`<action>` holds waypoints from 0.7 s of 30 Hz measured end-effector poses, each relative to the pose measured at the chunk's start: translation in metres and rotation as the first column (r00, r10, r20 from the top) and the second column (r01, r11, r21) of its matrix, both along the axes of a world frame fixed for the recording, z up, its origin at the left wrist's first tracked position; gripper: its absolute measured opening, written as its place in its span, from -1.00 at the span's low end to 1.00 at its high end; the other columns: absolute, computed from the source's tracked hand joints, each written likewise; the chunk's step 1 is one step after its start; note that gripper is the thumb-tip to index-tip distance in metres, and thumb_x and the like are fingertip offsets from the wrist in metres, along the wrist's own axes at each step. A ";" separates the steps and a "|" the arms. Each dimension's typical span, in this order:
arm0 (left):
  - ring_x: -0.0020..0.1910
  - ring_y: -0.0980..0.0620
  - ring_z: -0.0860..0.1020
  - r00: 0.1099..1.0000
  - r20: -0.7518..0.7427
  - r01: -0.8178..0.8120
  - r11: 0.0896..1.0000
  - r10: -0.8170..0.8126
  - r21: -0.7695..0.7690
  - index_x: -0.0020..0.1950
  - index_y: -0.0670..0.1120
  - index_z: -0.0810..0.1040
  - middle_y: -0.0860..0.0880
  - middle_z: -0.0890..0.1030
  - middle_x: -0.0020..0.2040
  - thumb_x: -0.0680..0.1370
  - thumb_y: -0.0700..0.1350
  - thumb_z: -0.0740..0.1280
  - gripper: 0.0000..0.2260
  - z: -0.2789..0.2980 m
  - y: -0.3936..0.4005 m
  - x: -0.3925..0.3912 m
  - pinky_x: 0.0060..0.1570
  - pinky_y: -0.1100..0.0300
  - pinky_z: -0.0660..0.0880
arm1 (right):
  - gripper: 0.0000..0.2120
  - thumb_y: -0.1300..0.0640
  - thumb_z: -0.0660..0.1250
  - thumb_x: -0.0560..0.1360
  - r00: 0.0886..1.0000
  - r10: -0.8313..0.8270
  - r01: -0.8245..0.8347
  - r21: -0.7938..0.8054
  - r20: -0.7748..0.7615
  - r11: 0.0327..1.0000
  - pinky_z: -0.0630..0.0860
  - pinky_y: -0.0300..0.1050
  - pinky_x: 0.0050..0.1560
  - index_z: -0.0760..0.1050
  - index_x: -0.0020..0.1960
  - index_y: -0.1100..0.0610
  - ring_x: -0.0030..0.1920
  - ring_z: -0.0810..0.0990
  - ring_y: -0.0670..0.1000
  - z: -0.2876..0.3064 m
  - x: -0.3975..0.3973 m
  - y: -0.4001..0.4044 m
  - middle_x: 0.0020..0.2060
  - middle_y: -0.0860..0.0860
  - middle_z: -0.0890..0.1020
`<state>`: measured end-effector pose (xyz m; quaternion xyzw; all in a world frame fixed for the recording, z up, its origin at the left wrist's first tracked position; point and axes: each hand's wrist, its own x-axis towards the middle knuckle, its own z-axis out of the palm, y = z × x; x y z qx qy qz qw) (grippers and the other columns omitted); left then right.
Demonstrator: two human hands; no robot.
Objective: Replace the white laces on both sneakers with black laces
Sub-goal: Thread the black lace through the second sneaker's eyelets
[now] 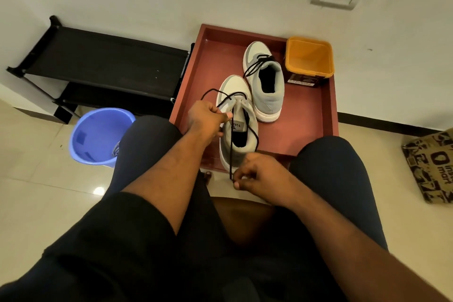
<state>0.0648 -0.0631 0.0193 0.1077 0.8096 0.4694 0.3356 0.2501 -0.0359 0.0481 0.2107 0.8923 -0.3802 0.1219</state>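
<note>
Two grey-and-white sneakers stand on a reddish-brown tray point(316, 115). The far sneaker point(266, 81) carries a black lace through its eyelets. A second black lace point(255, 135) runs through the near sneaker point(235, 127), its ends loose. My left hand point(207, 119) pinches one end of that lace at the sneaker's left side, by the tongue. My right hand point(257, 174) pinches the other end just below the heel, pulled taut toward me. No white lace shows on either sneaker.
An orange tub point(308, 61) sits at the tray's back right corner. A blue bucket point(98, 135) stands on the floor to the left, below a black shoe rack point(103, 68). A printed paper bag point(434, 167) lies at the right. My knees flank the tray.
</note>
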 end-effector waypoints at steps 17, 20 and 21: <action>-0.18 -0.12 0.65 0.796 -0.208 0.447 0.784 -0.568 -0.432 -0.20 -0.23 0.64 -0.17 0.65 -0.22 0.46 -0.27 0.41 -0.94 0.013 -0.025 0.018 -0.12 0.05 0.62 | -0.75 0.11 0.44 0.45 0.968 -0.166 0.224 0.339 -0.190 0.914 0.46 -0.10 0.03 0.60 0.12 0.11 0.03 0.52 0.05 -0.035 -0.020 0.026 0.01 0.04 0.57; -0.19 -0.09 0.64 0.694 -0.021 0.630 0.620 -0.720 -0.467 -0.13 -0.23 0.64 -0.17 0.66 -0.17 0.46 -0.26 0.43 -0.96 0.009 -0.036 0.032 -0.09 0.01 0.64 | -0.83 0.11 0.43 0.45 0.954 -0.212 0.274 0.325 -0.213 0.905 0.40 -0.17 -0.07 0.61 0.02 0.12 -0.05 0.51 0.02 -0.035 -0.019 0.025 -0.06 0.03 0.56; -0.16 -0.08 0.65 0.597 0.070 0.714 0.489 -0.799 -0.501 -0.09 -0.21 0.64 -0.16 0.66 -0.12 0.46 -0.24 0.44 -0.93 0.006 -0.041 0.041 -0.08 0.02 0.63 | -0.84 0.10 0.44 0.45 0.950 -0.227 0.287 0.317 -0.214 0.904 0.37 -0.18 -0.09 0.60 0.01 0.13 -0.07 0.50 0.00 -0.035 -0.019 0.026 -0.07 0.02 0.55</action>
